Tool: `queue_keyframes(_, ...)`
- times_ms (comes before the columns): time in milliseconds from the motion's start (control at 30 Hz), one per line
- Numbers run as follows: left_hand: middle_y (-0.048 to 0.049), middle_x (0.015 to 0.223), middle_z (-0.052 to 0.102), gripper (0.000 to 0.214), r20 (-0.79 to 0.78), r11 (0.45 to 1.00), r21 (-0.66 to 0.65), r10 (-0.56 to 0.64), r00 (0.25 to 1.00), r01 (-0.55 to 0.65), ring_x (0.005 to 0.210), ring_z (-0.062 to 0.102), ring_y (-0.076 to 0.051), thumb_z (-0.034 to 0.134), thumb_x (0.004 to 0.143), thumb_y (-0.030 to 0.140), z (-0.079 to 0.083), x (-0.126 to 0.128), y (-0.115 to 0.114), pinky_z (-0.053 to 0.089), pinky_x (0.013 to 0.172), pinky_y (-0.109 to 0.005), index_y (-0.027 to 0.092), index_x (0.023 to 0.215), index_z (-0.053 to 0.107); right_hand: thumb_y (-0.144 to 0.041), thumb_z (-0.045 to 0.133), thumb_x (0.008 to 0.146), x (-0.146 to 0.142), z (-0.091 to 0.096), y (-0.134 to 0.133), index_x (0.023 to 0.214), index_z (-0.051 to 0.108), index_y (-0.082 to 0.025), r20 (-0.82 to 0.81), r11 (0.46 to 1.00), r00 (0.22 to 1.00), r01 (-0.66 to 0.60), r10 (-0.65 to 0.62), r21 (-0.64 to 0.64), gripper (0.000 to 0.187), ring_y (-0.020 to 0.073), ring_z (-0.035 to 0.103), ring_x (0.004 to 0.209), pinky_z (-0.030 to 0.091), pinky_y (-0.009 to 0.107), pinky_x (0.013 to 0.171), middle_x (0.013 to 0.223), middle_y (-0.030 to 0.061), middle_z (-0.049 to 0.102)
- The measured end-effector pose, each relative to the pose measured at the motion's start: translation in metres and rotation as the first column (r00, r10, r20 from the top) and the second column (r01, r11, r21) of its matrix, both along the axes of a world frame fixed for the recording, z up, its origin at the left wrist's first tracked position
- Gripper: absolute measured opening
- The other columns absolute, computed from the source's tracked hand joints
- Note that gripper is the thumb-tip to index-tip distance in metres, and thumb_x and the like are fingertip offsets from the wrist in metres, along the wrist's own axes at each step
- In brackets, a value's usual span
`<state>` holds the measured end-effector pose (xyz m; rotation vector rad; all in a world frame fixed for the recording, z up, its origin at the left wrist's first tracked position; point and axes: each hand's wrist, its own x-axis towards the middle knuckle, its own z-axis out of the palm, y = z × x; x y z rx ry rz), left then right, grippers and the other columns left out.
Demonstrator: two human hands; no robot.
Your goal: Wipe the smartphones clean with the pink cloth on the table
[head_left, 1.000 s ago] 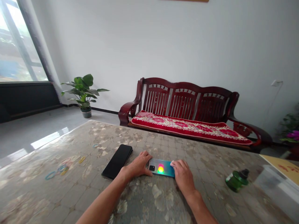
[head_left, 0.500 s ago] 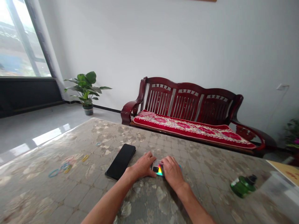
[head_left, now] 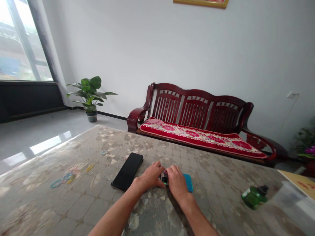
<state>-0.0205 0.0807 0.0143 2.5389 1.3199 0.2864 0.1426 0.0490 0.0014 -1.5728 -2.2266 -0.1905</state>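
Note:
A shiny blue phone [head_left: 188,182] lies back up on the patterned table [head_left: 86,203]. My left hand [head_left: 150,176] rests on its left end, fingers curled down on the edge near the camera. My right hand [head_left: 176,182] covers most of the phone's back, fingers pressed down on it; earlier a small white thing showed under its fingertips, hidden here. A black phone [head_left: 127,170] lies face up just left of my left hand, untouched.
Several coloured rubber bands [head_left: 64,178] lie scattered at the table's left. A green bottle [head_left: 254,196] lies on its side at the right, near a clear box [head_left: 292,203]. Behind the table stand a red wooden bench [head_left: 199,123] and a potted plant [head_left: 90,96].
My right hand has slid left along the blue phone's back, from its right end to near the camera corner. My left hand stays on the phone's left end.

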Motion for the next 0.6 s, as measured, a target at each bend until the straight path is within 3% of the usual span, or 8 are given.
queue_keyframes(133, -0.0105, 0.111, 0.058, 0.056, 0.004, 1.000, -0.009, -0.005, 1.000, 0.005, 0.107, 0.057, -0.030, 0.085, 0.065, 0.045, 0.002, -0.001, -0.001, 0.047, 0.093, -0.035, 0.019, 0.111, 0.065, -0.006, 0.048, 0.090, 0.022, 0.000, -0.006, 0.086, 0.065, -0.025, -0.034, 1.000, 0.999, -0.008, 0.008, -0.016, 0.026, 0.0204, 0.057, 0.091, 0.041, 0.028, 0.079, 0.090, 0.0032, 0.064)
queue_keyframes(300, -0.0100, 0.115, 0.057, 0.057, -0.003, 0.999, -0.045, 0.017, 1.000, -0.017, 0.111, 0.055, -0.030, 0.085, 0.066, 0.044, 0.005, 0.000, -0.001, 0.046, 0.095, -0.035, 0.021, 0.114, 0.064, -0.005, 0.047, 0.088, 0.058, -0.005, -0.008, 0.083, 0.066, -0.024, -0.056, 0.991, 0.991, 0.127, -0.125, 0.041, 0.027, 0.0213, 0.058, 0.087, 0.042, 0.029, 0.078, 0.087, 0.0049, 0.064)
queue_keyframes(500, -0.0092, 0.113, 0.058, 0.055, -0.001, 0.999, -0.046, 0.021, 1.000, -0.021, 0.110, 0.056, -0.031, 0.085, 0.065, 0.043, 0.004, 0.001, 0.000, 0.045, 0.094, -0.036, 0.021, 0.111, 0.064, -0.007, 0.047, 0.090, 0.016, -0.009, -0.015, 0.088, 0.067, -0.025, -0.040, 0.998, 0.997, 0.061, -0.060, 0.022, 0.028, 0.0214, 0.059, 0.088, 0.042, 0.028, 0.078, 0.090, 0.0046, 0.065)
queue_keyframes(600, -0.0094, 0.112, 0.058, 0.055, 0.004, 0.999, -0.037, 0.017, 1.000, -0.017, 0.108, 0.056, -0.031, 0.085, 0.065, 0.043, 0.002, 0.000, 0.001, 0.046, 0.093, -0.035, 0.020, 0.110, 0.064, -0.006, 0.046, 0.091, 0.013, -0.009, -0.019, 0.090, 0.068, -0.025, -0.051, 1.000, 0.999, 0.015, -0.015, 0.002, 0.029, 0.0207, 0.059, 0.090, 0.042, 0.027, 0.080, 0.091, 0.0043, 0.065)
